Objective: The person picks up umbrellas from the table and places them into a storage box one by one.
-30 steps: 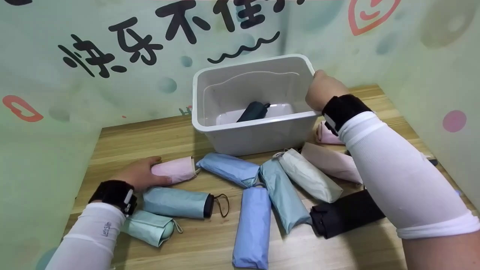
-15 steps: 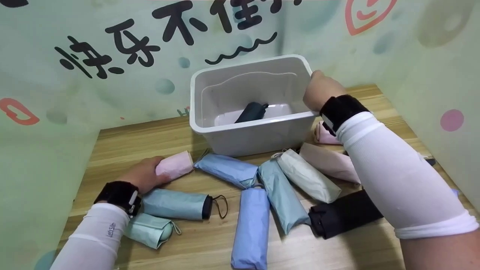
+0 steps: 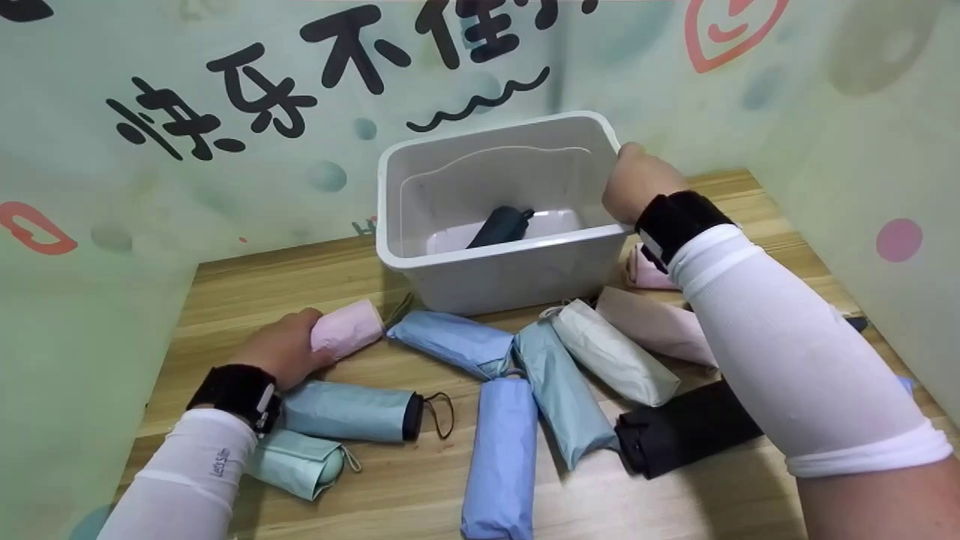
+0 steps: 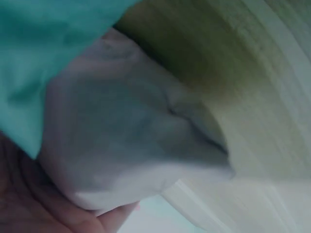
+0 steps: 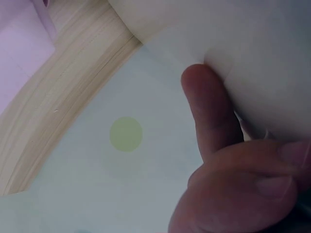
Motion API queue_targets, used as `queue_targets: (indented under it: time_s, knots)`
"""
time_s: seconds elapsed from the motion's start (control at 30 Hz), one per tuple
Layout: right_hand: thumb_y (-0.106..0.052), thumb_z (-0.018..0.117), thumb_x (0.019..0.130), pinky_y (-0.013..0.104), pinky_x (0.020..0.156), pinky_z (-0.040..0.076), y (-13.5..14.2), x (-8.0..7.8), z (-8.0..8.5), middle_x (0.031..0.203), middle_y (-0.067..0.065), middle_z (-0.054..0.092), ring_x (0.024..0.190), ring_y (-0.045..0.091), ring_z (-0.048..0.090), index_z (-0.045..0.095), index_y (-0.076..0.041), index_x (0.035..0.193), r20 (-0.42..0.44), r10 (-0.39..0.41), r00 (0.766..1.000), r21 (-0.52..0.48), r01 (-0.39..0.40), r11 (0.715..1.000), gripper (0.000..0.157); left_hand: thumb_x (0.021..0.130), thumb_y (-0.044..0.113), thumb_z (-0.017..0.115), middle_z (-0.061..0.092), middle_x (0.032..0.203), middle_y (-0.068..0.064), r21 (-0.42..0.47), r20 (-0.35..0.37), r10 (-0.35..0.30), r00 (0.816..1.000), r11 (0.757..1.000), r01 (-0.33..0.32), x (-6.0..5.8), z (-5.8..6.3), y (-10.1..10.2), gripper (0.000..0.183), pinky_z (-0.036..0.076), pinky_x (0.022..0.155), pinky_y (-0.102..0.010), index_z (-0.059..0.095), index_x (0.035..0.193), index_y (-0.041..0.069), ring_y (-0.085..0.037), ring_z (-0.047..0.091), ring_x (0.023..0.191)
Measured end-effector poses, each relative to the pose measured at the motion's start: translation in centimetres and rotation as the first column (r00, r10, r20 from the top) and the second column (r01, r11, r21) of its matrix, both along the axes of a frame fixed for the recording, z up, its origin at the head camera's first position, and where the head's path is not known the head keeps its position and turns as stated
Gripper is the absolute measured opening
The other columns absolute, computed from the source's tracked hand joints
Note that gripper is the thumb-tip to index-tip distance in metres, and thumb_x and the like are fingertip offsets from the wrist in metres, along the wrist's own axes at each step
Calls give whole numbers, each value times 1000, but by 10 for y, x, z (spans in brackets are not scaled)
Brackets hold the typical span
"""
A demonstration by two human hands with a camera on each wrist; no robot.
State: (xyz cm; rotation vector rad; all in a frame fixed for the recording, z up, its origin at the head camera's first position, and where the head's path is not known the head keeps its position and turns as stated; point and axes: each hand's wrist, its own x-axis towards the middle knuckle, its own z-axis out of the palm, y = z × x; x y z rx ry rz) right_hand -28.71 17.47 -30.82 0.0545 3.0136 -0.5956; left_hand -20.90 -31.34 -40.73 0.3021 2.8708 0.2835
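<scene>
My left hand (image 3: pixel 281 349) grips a pink folded umbrella (image 3: pixel 349 330) on the left of the table, its cord end pointing toward the bin. In the left wrist view the pink umbrella (image 4: pixel 121 126) fills the middle, with part of the hand (image 4: pixel 53 208) below it. My right hand (image 3: pixel 646 184) holds the right rim of a light grey plastic bin (image 3: pixel 517 274); in the right wrist view a finger of that hand (image 5: pixel 228 160) lies against the bin's outer wall (image 5: pixel 262 58). Inside the bin is a dark green folded umbrella (image 3: pixel 501 226).
Two teal and mint umbrellas (image 3: pixel 349 411) lie beside my left wrist. Blue (image 3: pixel 499 457), teal (image 3: pixel 566 394), white (image 3: pixel 616 352), dusty pink (image 3: pixel 660 322) and black (image 3: pixel 686 431) umbrellas lie before the bin. A printed wall (image 3: pixel 300 187) stands behind the wooden table (image 3: pixel 375 487).
My left hand has shifted slightly right and turned the pink umbrella so that its cord end points farther up toward the bin. The right hand stays on the bin's rim.
</scene>
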Motion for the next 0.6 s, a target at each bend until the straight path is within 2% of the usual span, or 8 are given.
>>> queue_targets:
  time_s: [0.13,0.33,0.5,0.6]
  knots:
    - [-10,42,95,57,96,51,0,-1,0,127,32,63,105,42,61,38,13,143,-2,2,1000,-2,-2,1000,53,100,30,69,66,127,-28,14,-16,46,999,999,-46,-2,8,-4,56,50,98,-66,51,141,-4,-42,65,110]
    - [-10,41,95,57,97,51,0,0,0,126,32,63,105,42,60,38,13,143,-4,3,1000,1,-3,1000,53,101,32,66,62,134,-31,92,-54,119,991,989,-113,-3,27,-10,62,49,99,-67,46,146,-6,-46,63,114]
    - [-10,41,97,57,97,51,0,0,0,127,31,63,106,41,60,39,12,144,-2,-1,1000,-5,1,1000,52,102,38,64,63,129,-29,141,-122,141,983,982,-124,-2,42,-9,64,52,93,-63,46,144,-6,-43,63,108]
    - [-11,41,97,57,97,51,0,0,0,127,31,63,107,41,60,38,12,144,1,-2,1000,-8,2,1000,52,103,42,63,63,126,-27,167,-178,165,970,977,-135,-1,52,-6,65,52,88,-60,46,144,-6,-41,62,103]
